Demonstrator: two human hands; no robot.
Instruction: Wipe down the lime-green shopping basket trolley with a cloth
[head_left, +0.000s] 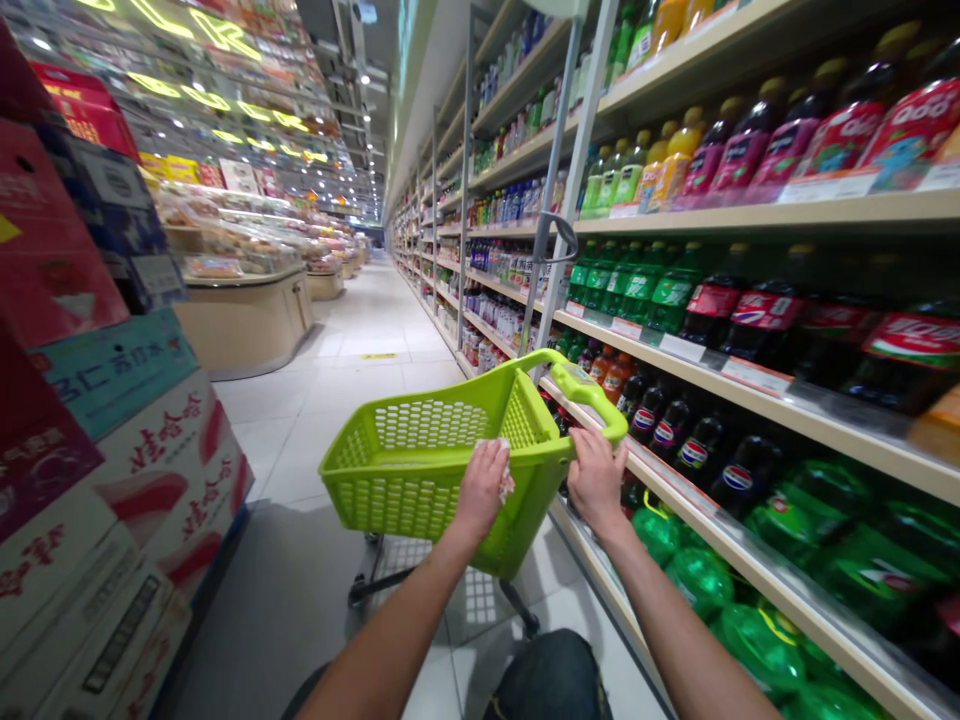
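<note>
A lime green plastic shopping cart [420, 470] stands in a shop aisle in front of me, its basket holding nothing that I can see. My left hand [484, 485] rests on the basket's near rim, closed on a small white crumpled cloth or tissue [505, 484]. My right hand [596, 478] is closed around the cart's green handle [592, 395], which rises at the near right corner. Both forearms reach in from the bottom of the view.
Shelves of soft drink bottles [750, 310] run along the right, with green bottles on the low shelf [757, 640]. Stacked printed cartons [112, 440] stand at the left. A tiled aisle [360, 340] stretches ahead past food counters [247, 300]. A metal shelf post [562, 210] rises beside the cart.
</note>
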